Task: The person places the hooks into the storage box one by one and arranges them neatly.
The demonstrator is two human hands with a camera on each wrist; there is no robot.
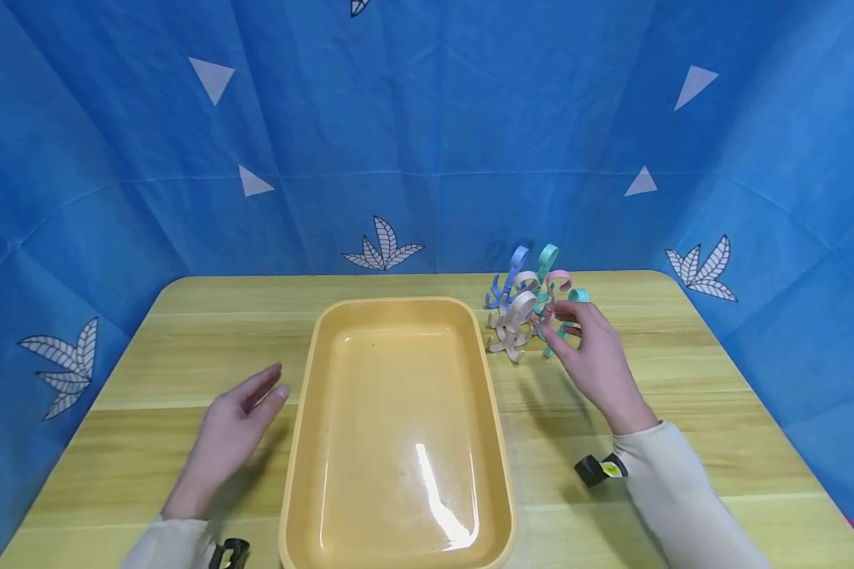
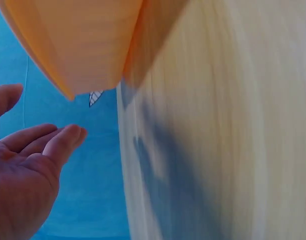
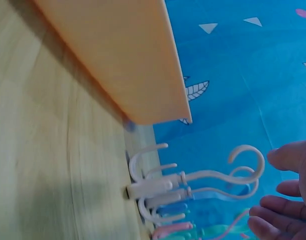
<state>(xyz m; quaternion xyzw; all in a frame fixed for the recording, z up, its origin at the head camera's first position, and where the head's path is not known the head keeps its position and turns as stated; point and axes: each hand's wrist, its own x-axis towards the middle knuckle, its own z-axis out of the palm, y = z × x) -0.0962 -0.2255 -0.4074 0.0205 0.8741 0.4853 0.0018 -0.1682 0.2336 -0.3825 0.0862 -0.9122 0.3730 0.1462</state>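
Several plastic multi-prong hooks with curled tops stand in a cluster at the back right of the table: a white hook [image 1: 518, 310] in front, a pink hook [image 1: 558, 278], a blue hook [image 1: 516, 262] and green ones, including a green hook [image 1: 548, 256]. My right hand [image 1: 598, 356] is beside them, partly hiding the pink and green ones. In the right wrist view its loosely bent fingers [image 3: 280, 212] lie near the white hook's curl [image 3: 246, 148], with nothing visibly gripped. My left hand [image 1: 231, 427] hovers left of the yellow tray [image 1: 306, 395], holding nothing.
The tray occupies the middle of the wooden table [image 1: 221, 332], its long sides running front to back. Blue patterned cloth [image 1: 427, 118] hangs behind the table and on both sides. A black wrist device [image 1: 598, 469] is worn at the right cuff.
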